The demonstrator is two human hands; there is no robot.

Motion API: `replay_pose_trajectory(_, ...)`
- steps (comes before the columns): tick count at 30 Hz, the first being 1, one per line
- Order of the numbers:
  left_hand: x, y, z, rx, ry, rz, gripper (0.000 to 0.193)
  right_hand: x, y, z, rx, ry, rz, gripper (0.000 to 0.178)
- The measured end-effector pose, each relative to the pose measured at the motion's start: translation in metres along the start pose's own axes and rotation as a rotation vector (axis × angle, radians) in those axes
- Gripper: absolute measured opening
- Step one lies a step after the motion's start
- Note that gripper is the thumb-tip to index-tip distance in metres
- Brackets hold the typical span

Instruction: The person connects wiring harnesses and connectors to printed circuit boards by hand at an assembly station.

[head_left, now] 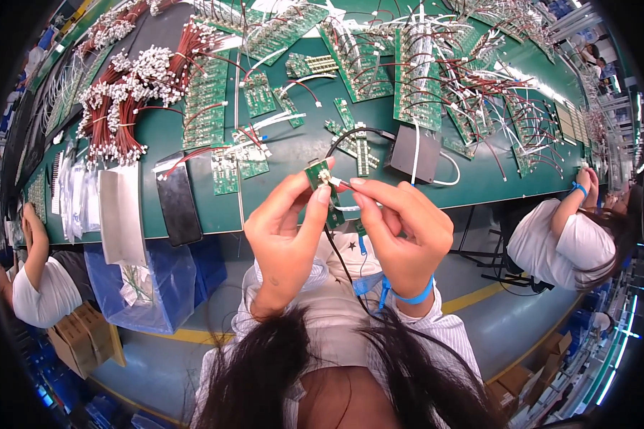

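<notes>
My left hand point(286, 225) is closed round a small green circuit board point(318, 170), thumb and fingers pinching its sides. White connectors show on the board's face by the thumb tip. Close against it, my right hand point(408, 225) pinches a thin cable with a small white plug point(337, 182) at its end. The plug is at the board; whether it is seated I cannot tell. A white wire point(347, 208) loops below, between the hands. Just beyond them lie narrow green boards point(363, 154) and a dark grey box point(413, 154) with a black cable point(350, 134) curving from it.
Bundles of red wires with white plugs point(125, 100) lie at the left of the green table point(265, 207). Wired board panels point(416, 79) cover its back. A black tray point(178, 196) and a metal chute point(122, 207) overhang the front edge, above a blue bin point(150, 293). Co-workers sit at either side.
</notes>
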State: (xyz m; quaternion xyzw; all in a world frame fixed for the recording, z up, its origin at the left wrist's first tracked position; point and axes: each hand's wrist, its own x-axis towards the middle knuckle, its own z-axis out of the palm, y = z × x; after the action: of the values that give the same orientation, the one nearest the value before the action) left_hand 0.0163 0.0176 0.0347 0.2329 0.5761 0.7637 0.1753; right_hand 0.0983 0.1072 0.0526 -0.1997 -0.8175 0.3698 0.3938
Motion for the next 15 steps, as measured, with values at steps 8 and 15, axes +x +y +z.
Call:
replay_pose_trajectory(8,0.000,0.000,0.001,0.134,0.008,0.099,0.025,0.000,0.015,-0.002,-0.267,0.100,-0.443,0.034)
replay_pose_trajectory(15,0.001,-0.006,-0.003,0.294,0.030,0.202,0.024,0.004,0.014,-0.007,-0.455,0.019,-0.602,0.024)
